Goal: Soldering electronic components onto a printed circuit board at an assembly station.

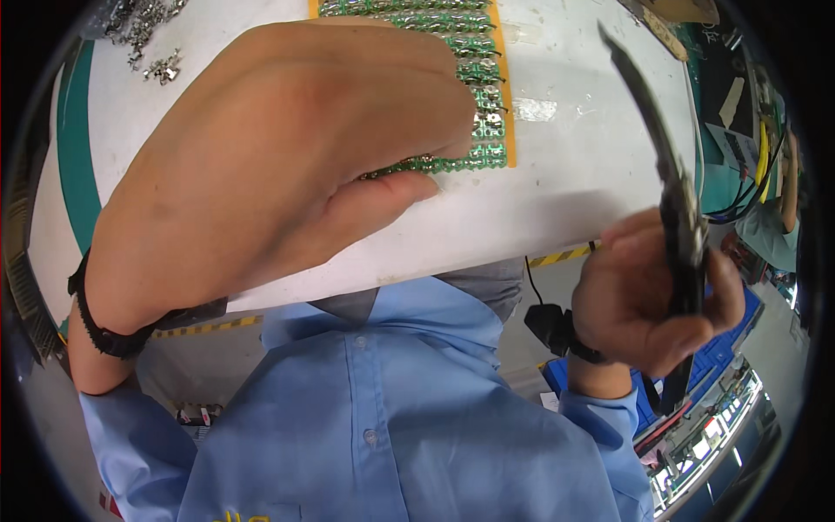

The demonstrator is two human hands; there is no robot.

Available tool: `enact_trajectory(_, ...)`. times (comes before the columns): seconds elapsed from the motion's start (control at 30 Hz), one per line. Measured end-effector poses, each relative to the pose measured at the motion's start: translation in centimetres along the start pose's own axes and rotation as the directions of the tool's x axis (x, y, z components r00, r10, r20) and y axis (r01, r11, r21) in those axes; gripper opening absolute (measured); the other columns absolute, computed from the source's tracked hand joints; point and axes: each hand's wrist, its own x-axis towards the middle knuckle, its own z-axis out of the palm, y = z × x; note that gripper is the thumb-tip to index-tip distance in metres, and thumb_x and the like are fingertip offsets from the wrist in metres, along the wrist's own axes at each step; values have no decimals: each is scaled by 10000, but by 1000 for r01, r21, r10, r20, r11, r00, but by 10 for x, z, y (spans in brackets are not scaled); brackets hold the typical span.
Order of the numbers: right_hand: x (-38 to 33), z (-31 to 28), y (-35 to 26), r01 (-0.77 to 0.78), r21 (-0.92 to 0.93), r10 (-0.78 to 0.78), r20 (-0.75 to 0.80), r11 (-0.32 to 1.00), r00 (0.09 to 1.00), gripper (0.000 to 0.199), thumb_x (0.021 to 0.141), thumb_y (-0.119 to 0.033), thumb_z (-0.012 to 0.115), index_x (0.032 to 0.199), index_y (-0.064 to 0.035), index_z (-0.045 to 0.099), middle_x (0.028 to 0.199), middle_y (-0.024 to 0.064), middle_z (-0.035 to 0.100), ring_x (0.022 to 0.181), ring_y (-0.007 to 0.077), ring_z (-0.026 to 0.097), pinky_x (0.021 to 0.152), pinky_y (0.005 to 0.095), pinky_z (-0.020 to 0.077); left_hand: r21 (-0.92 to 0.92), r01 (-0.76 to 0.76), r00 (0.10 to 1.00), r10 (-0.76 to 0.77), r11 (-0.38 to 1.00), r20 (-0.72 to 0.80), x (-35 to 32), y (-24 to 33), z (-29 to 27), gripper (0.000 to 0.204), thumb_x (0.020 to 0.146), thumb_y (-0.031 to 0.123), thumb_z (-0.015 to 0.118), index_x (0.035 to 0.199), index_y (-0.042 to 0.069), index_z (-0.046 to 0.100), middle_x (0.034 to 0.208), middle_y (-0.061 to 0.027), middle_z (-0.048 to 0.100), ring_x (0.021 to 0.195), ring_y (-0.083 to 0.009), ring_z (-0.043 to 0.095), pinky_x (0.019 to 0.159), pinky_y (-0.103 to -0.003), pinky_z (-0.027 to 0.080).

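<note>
A panel of small green circuit boards (pixel 489 130) with shiny metal parts in rows lies on the white work surface, its sides edged in orange. Over its left and near part rests my left hand (pixel 348 113), fingers curled down and the thumb at the near edge, closed on the panel. The back of the hand hides most of the fingertips and several board rows. My right hand (pixel 639 304), slightly blurred, is raised off the near right edge of the surface. It grips long black tweezers (pixel 674 187), whose tip points up and away, apart from the panel.
Loose small metal parts (pixel 161 70) are piled at the far left of the white surface (pixel 557 157). Clear tape (pixel 534 110) sticks beside the panel. At the right are black cables (pixel 748 204) and a blue crate (pixel 718 348). Another person (pixel 774 230) works at far right.
</note>
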Motion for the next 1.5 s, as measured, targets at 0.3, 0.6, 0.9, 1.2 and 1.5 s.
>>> enact_trajectory(0.3,0,14,18,80,37,-76,-102,996,992,438,950,-383,255,1110,-9,416,621,185,581,500,233,576,456,291,469,142,32,999,-35,989,12,7,13,-2,284,555,76,740,765,-12,571,689,-105,483,638,-283,473,560,-337,387)
enact_trajectory(0.6,1,14,13,29,70,-23,-85,997,996,447,945,-431,328,1108,-15,322,661,170,575,522,207,574,520,293,504,177,149,989,-149,973,-11,6,27,-15,310,609,76,747,858,6,576,744,-75,525,666,-215,495,594,-291,397)
enact_trajectory(0.9,4,33,3,-64,-274,43,-80,960,996,558,952,-472,201,1245,-1,264,865,252,624,735,303,645,609,317,532,75,595,682,-454,800,-573,-102,-28,-67,143,782,74,661,912,17,644,759,-16,609,646,-83,514,595,-196,395)
enact_trajectory(1.2,6,36,5,-124,-265,99,-107,956,989,586,940,-492,240,1252,3,234,862,259,624,727,317,652,584,324,547,511,322,943,-221,797,-249,-78,-42,-69,105,784,46,644,876,3,619,742,-25,575,642,-117,495,589,-239,387)
enact_trajectory(1.5,0,30,9,-118,-267,93,-106,956,990,564,940,-488,236,1217,2,270,812,233,632,669,283,650,546,303,540,180,526,814,-431,831,-388,-79,-32,-71,105,852,60,588,926,-9,616,812,-16,607,701,-69,502,676,-195,413)
